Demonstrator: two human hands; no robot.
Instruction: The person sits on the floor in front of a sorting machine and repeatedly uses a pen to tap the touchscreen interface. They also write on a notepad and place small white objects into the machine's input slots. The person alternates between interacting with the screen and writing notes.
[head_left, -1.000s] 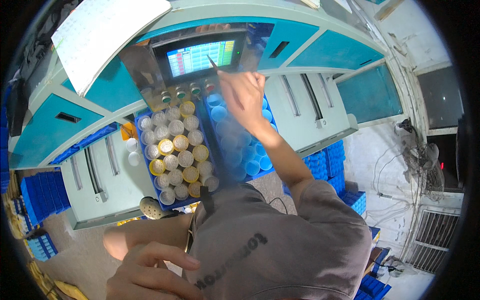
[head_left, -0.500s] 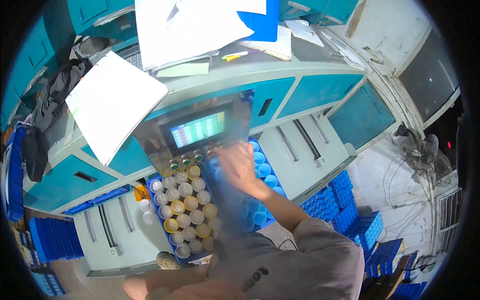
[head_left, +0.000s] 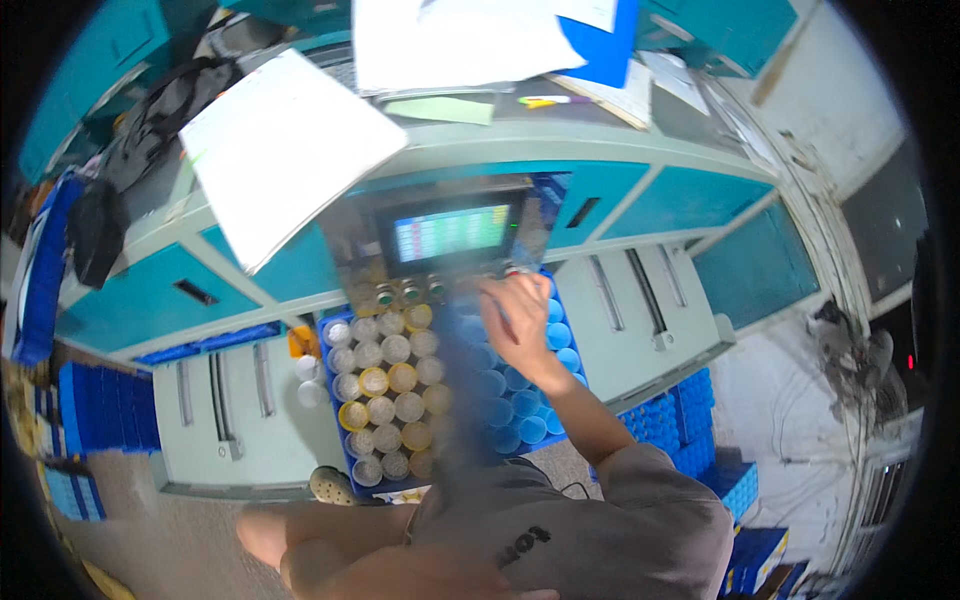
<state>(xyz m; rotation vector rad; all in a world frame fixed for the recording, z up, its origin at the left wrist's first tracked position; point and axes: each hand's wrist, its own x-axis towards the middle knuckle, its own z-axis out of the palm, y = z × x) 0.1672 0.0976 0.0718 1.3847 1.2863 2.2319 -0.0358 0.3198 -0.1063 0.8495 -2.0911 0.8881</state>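
Overhead, a long teal and grey bench (head_left: 640,190) with drawers spans the view, strewn with white papers (head_left: 285,150). Against its front stands a small machine with a lit screen (head_left: 452,232). Below it sits a blue tray (head_left: 560,345) of round cups: pale and yellow filled cups (head_left: 385,395) on the left, blue cups (head_left: 515,405) on the right. The right hand (head_left: 520,325) reaches over the tray's upper edge just under the screen, fingers curled; whether it grips anything cannot be told. The left hand (head_left: 410,580) rests blurred at the bottom edge, state unclear.
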